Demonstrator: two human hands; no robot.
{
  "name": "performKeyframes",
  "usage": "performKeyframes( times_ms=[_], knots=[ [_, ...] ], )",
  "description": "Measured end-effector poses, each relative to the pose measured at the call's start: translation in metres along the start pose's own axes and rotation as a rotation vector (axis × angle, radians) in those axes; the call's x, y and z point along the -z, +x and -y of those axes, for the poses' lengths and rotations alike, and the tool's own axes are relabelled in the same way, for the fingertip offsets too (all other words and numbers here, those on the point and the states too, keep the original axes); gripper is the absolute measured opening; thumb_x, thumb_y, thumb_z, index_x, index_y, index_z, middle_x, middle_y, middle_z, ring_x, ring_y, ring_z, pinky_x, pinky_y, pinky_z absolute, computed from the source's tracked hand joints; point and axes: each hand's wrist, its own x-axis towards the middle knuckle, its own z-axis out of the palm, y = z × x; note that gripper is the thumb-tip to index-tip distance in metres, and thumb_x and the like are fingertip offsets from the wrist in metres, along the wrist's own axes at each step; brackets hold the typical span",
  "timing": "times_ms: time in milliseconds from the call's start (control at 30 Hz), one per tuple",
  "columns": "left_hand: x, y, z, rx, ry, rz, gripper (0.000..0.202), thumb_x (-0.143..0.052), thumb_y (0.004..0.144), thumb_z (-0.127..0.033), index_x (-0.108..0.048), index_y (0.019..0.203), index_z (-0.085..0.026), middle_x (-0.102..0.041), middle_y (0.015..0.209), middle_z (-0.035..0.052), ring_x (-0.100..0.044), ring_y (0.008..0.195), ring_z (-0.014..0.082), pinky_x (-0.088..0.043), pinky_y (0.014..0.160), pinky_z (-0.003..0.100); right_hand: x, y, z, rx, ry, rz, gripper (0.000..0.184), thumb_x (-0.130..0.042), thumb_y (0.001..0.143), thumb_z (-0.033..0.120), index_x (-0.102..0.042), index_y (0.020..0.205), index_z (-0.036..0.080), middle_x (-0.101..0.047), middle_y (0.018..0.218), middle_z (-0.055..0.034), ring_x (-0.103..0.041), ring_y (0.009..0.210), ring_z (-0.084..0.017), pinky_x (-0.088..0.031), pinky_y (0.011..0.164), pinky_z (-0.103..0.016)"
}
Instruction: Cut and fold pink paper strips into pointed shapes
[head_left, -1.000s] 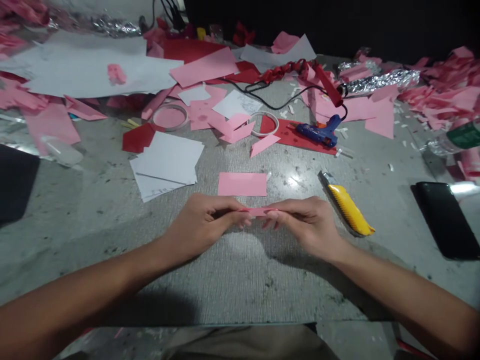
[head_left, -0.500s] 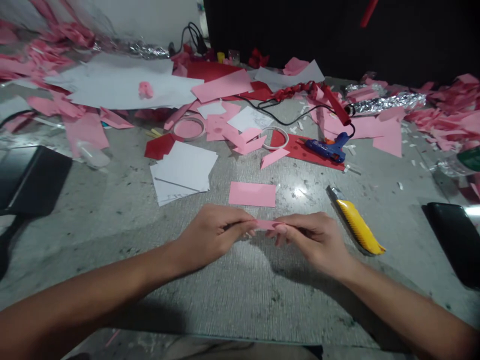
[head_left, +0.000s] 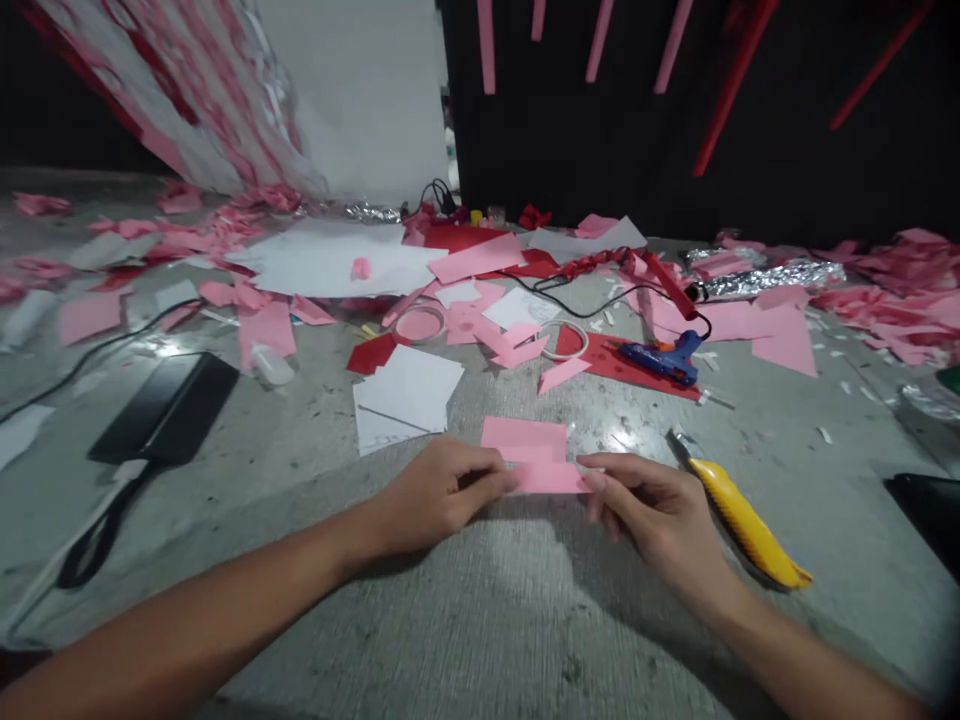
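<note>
A small pink paper strip (head_left: 547,478) is stretched between my two hands, its broad face turned up. My left hand (head_left: 439,490) pinches its left end between thumb and fingers. At the right end, my right hand (head_left: 652,510) has thumb and forefinger closed on the corner, the other fingers curled below. Just behind the strip, partly covered by it, lies a pink paper rectangle (head_left: 523,436) on the grey table (head_left: 465,620). To the right of my right hand rests a yellow box cutter (head_left: 750,525).
White paper sheets (head_left: 409,395) lie left of the rectangle. Behind are two tape rolls (head_left: 564,341), a blue glue gun (head_left: 664,357) on red paper (head_left: 615,365), and pink scraps. A black box-shaped device (head_left: 169,410) with a cable sits left, a black phone-like object (head_left: 926,515) right.
The pink strip has turned from nearly edge-on to showing its broad face. My hands are slightly farther apart. The view has tilted up, revealing more of the dark wall and hanging strips.
</note>
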Motion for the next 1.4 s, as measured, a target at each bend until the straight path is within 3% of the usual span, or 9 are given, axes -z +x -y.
performKeyframes(
  times_ms=[267,367,500,633,767,900,1067,1233,1400],
  knots=[
    [0.006,0.023,0.004,0.218,-0.291,-0.298,0.047,-0.06,0.102,-0.054,-0.063,0.074,-0.017,-0.055,0.061,-0.0035,-0.043,0.047,0.0086,-0.034,0.047,0.024,0.004,0.007,-0.007,0.004,0.075,-0.013,0.029,-0.078,0.094,0.046,-0.085,0.102,0.02,-0.07,0.062,-0.0023,-0.056,0.049,-0.013,-0.043,0.047,-0.026],
    [0.007,0.03,0.006,0.157,-0.301,-0.328,0.041,-0.066,0.099,-0.051,-0.071,0.119,-0.015,-0.074,0.09,0.0042,-0.062,0.069,0.0127,-0.049,0.063,0.026,0.001,0.005,-0.003,0.004,0.065,0.004,0.029,-0.08,0.092,0.048,-0.084,0.098,0.019,-0.07,0.062,-0.0027,-0.056,0.049,-0.014,-0.044,0.047,-0.026],
    [0.003,0.019,0.01,0.07,-0.112,-0.403,0.065,-0.069,0.1,-0.04,-0.043,0.158,-0.024,-0.067,0.142,0.015,-0.069,0.112,0.021,-0.056,0.089,0.035,-0.001,0.004,0.001,-0.004,0.037,0.032,0.032,-0.079,0.091,0.049,-0.084,0.096,0.019,-0.069,0.063,-0.0029,-0.055,0.05,-0.014,-0.043,0.048,-0.027],
    [-0.002,0.008,0.018,-0.109,0.196,-0.37,0.041,-0.064,0.104,-0.031,-0.056,0.144,-0.026,-0.057,0.155,0.0125,-0.057,0.142,0.0266,-0.053,0.109,0.046,0.0,0.004,0.002,-0.027,-0.003,0.034,0.035,-0.078,0.09,0.051,-0.084,0.096,0.018,-0.07,0.064,-0.0034,-0.055,0.051,-0.014,-0.044,0.05,-0.027],
    [-0.01,0.007,0.028,-0.322,0.552,-0.146,0.03,-0.062,0.106,-0.029,-0.065,0.134,-0.021,-0.061,0.153,0.0135,-0.057,0.142,0.0301,-0.048,0.117,0.052,0.0,0.003,0.003,-0.044,-0.019,0.022,0.034,-0.077,0.09,0.05,-0.083,0.097,0.017,-0.071,0.066,-0.0035,-0.056,0.053,-0.014,-0.045,0.052,-0.027],
    [-0.016,0.006,0.027,-0.36,0.75,-0.06,0.037,-0.062,0.106,-0.03,-0.062,0.14,-0.015,-0.065,0.148,0.0162,-0.062,0.134,0.0339,-0.051,0.109,0.055,-0.001,0.002,0.004,-0.034,-0.019,0.008,0.032,-0.076,0.091,0.048,-0.083,0.099,0.018,-0.072,0.067,-0.0036,-0.057,0.054,-0.014,-0.046,0.054,-0.027],
    [-0.017,0.001,0.019,-0.466,0.901,-0.097,0.02,-0.059,0.107,-0.027,-0.069,0.12,-0.015,-0.076,0.117,0.0119,-0.07,0.104,0.0291,-0.054,0.088,0.044,-0.002,0.0,0.003,-0.052,-0.049,-0.001,0.031,-0.074,0.092,0.046,-0.083,0.101,0.018,-0.071,0.068,-0.0034,-0.058,0.055,-0.014,-0.046,0.054,-0.027],
    [-0.017,-0.001,0.017,-0.453,0.771,-0.217,0.021,-0.051,0.108,-0.016,-0.071,0.101,-0.016,-0.073,0.098,0.0085,-0.068,0.09,0.0217,-0.05,0.08,0.035,-0.003,-0.002,0.006,-0.072,-0.07,0.06,0.035,-0.07,0.095,0.05,-0.081,0.096,0.017,-0.072,0.07,-0.0043,-0.056,0.054,-0.013,-0.043,0.051,-0.027],
    [-0.025,0.001,0.007,-0.242,0.356,-0.316,0.027,-0.051,0.111,-0.024,-0.065,0.088,-0.018,-0.064,0.082,-0.0001,-0.06,0.075,0.014,-0.044,0.071,0.028,-0.008,-0.001,0.017,-0.06,-0.185,0.201,0.04,-0.065,0.101,0.049,-0.08,0.083,0.016,-0.067,0.062,-0.003,-0.055,0.055,-0.013,-0.042,0.056,-0.028]
  ],
)
